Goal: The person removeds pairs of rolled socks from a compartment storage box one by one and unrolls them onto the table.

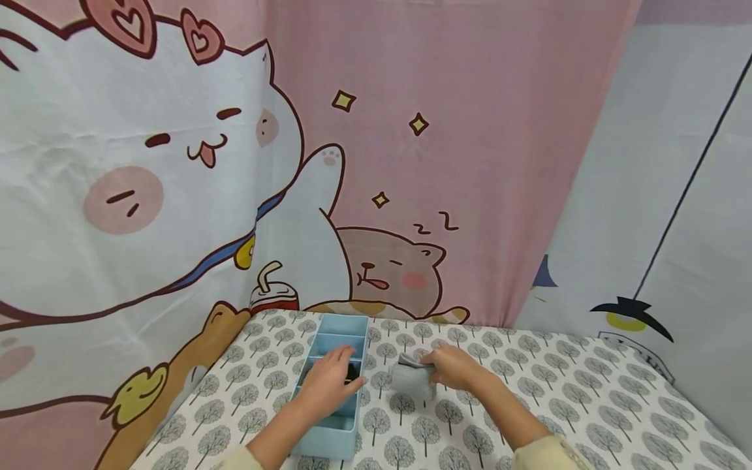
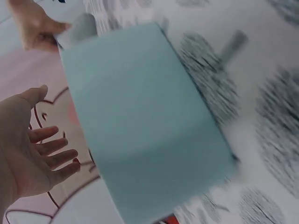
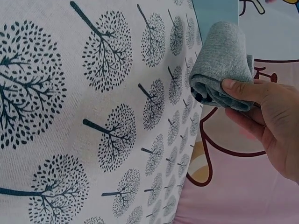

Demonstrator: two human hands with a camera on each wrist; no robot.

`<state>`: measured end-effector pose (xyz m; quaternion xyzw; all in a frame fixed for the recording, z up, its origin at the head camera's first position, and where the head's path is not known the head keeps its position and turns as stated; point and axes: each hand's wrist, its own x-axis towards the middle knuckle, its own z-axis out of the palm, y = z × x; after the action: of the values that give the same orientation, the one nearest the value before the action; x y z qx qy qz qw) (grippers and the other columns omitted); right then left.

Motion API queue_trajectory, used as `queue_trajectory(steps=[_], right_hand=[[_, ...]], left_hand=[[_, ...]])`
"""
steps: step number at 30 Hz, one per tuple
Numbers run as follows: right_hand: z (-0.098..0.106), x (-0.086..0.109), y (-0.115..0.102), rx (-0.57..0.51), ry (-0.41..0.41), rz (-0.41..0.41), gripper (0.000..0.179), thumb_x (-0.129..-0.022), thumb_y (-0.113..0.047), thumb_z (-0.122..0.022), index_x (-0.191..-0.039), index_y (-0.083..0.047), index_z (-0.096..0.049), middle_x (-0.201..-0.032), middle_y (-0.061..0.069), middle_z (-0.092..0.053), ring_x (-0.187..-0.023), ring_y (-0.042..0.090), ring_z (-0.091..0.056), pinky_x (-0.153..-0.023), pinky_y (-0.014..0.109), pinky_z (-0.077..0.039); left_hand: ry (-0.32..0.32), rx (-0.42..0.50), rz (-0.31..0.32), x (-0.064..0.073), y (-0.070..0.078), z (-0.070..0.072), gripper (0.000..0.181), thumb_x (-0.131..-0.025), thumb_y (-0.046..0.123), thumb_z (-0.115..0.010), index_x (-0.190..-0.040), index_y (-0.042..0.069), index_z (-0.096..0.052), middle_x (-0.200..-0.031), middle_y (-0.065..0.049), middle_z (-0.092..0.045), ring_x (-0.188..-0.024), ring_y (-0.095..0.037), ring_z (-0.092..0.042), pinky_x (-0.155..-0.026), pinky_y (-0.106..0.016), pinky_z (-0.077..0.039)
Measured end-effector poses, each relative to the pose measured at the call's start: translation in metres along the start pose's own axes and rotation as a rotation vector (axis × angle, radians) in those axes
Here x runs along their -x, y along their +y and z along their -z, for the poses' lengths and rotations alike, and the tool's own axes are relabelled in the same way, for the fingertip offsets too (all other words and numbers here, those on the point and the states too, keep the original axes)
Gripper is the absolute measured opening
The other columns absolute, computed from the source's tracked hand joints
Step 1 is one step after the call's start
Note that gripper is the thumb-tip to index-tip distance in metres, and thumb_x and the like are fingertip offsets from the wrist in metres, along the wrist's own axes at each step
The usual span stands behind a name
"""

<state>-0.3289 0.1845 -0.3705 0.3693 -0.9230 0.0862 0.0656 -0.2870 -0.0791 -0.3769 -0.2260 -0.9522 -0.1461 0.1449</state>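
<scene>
My right hand (image 1: pixel 452 367) pinches a rolled-up grey sock (image 3: pixel 222 63) by one end, thumb on top and fingers beneath. Its soft fabric hangs over the table to the right of a long light-blue compartment box (image 1: pixel 342 444). A dark patch shows inside the sock's rolled end. Over the middle of the box is my left hand (image 1: pixel 328 384), its fingers spread and nothing held. One dark item (image 1: pixel 352 373) sits in a middle compartment, partly hidden by that hand. In the left wrist view the box's plain outer side (image 2: pixel 140 116) fills the centre, beside the spread left fingers (image 2: pixel 56 158).
The box stands on a white tablecloth (image 1: pixel 499 431) printed with grey trees. Behind the table hangs a pink and white cartoon curtain (image 1: pixel 458 163). Further compartments of the box (image 1: pixel 343 324) lie toward the back.
</scene>
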Motion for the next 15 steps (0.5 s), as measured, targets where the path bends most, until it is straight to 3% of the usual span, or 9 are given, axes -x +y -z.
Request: queue_trajectory(steps=[6,15], right_hand=[[-0.003,-0.002,0.003,0.0,-0.028,-0.052,0.034,-0.063,-0.014,-0.068,-0.095,-0.007,-0.062,-0.085,0.0,-0.06,-0.07,0.01,-0.055,-0.06,0.023,-0.043],[-0.01,0.0,0.007,0.005,-0.009,-0.039,0.033,-0.062,-0.012,-0.069,-0.094,-0.007,-0.063,-0.082,-0.002,-0.06,-0.068,0.009,-0.054,-0.062,0.023,-0.044]], left_hand=[[0.003,-0.024,-0.069,-0.017,0.027,-0.005,0.055,-0.076,0.041,-0.053,-0.116,0.006,-0.042,-0.113,-0.008,-0.044,-0.102,-0.022,-0.042,-0.08,-0.034,-0.036],[-0.012,-0.063,-0.031,-0.035,0.063,-0.022,0.049,-0.072,0.038,-0.059,-0.109,0.006,-0.048,-0.103,-0.005,-0.049,-0.089,-0.018,-0.048,-0.07,-0.029,-0.041]])
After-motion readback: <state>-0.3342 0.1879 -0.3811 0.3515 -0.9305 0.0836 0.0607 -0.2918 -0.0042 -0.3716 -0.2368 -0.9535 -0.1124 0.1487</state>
